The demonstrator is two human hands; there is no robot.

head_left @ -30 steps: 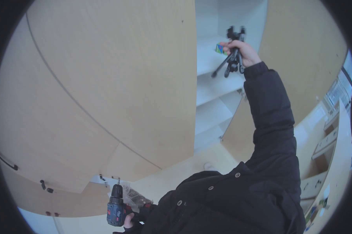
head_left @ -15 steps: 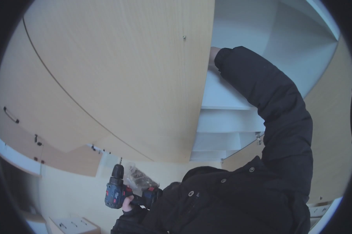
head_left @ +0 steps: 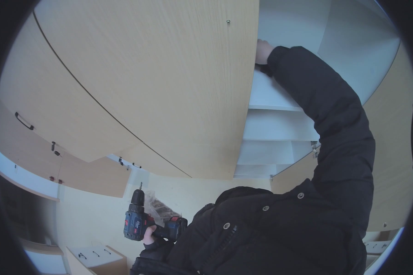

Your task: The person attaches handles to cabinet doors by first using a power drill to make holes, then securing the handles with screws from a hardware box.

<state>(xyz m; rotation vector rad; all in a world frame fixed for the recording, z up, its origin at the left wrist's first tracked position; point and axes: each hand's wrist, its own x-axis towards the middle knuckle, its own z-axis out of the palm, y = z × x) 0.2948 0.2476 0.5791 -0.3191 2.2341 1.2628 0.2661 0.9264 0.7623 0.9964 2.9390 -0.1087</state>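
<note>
Left hand (head_left: 149, 234): I am clasping one blue-black power drill (head_left: 134, 223) below the large pale-wood panel (head_left: 169, 78), needing its bit (head_left: 141, 185) clear. Right hand (head_left: 263, 51): reaching beside the panel, dark object (head_left: 264, 69) near, grasp unclear.

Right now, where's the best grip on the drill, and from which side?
I'd take the drill by its handle, between body and battery, from the side opposite the bit: it's the slim part, and the bit points away from the wearer. The left hand holds it there.
</note>
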